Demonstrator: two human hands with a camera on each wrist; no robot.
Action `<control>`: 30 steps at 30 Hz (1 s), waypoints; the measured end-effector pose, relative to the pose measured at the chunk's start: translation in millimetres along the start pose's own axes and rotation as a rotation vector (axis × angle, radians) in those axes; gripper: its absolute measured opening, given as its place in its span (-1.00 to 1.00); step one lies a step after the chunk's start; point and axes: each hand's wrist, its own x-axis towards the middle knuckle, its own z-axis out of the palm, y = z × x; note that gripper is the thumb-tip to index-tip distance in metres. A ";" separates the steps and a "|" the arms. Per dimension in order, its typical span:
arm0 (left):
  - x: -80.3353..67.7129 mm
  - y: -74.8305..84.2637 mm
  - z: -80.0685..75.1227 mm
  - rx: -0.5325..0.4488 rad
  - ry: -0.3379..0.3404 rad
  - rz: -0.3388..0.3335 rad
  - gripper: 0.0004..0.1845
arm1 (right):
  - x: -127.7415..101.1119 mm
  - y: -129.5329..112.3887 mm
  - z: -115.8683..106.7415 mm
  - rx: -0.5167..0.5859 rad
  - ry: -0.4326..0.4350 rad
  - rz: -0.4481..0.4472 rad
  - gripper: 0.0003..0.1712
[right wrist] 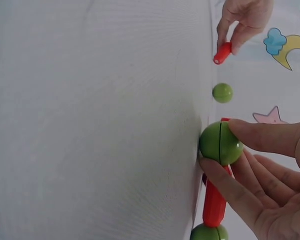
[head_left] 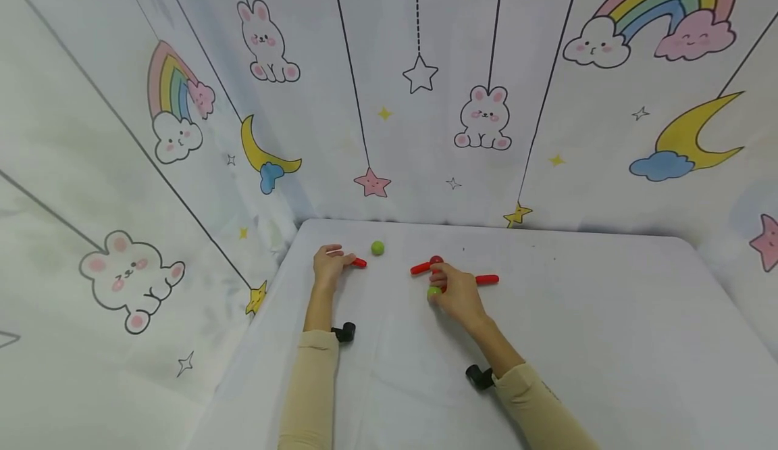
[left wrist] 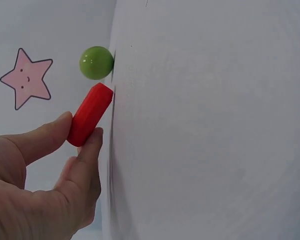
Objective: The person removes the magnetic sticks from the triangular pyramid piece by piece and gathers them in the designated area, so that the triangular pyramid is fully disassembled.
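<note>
My left hand point(head_left: 329, 265) pinches a short red stick point(left wrist: 91, 114) between thumb and fingers, over the left part of the table. Just beyond the stick's tip in the left wrist view is a glossy green ball point(left wrist: 96, 63). My right hand point(head_left: 458, 293) pinches another green ball point(right wrist: 221, 143), which has a dark groove round it, between thumb and index finger. A red stick point(right wrist: 214, 202) runs from beside that ball to a further green ball point(right wrist: 208, 233) at the lower edge of the right wrist view. Fingers partly hide the pieces around the right hand.
Beyond the right hand, a red ball point(head_left: 436, 259) lies by the end of a red stick point(head_left: 421, 269). Another red stick point(head_left: 487, 280) points out to the right of that hand. The white-covered table point(head_left: 583, 342) ends at a patterned curtain point(head_left: 425, 132) behind.
</note>
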 end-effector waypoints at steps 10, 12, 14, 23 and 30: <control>3.6 1.0 -5.4 0.163 0.092 0.032 -0.43 | -0.2 -1.1 -0.2 0.008 -0.008 0.005 -0.34; 3.9 1.2 -5.5 0.201 0.104 0.043 -0.46 | -0.1 -1.2 -0.5 0.004 -0.010 0.003 -0.35; 3.9 1.3 -5.0 0.241 0.108 0.057 -0.49 | -0.2 -1.4 -1.1 -0.002 -0.013 0.009 -0.35; 1.5 2.2 -3.0 0.383 0.158 0.117 -0.54 | -1.8 -3.6 -2.0 -0.009 -0.022 0.032 -0.33; 2.3 1.3 -3.9 0.473 0.187 0.162 -0.51 | -0.3 -1.6 -2.4 -0.008 -0.023 0.006 -0.36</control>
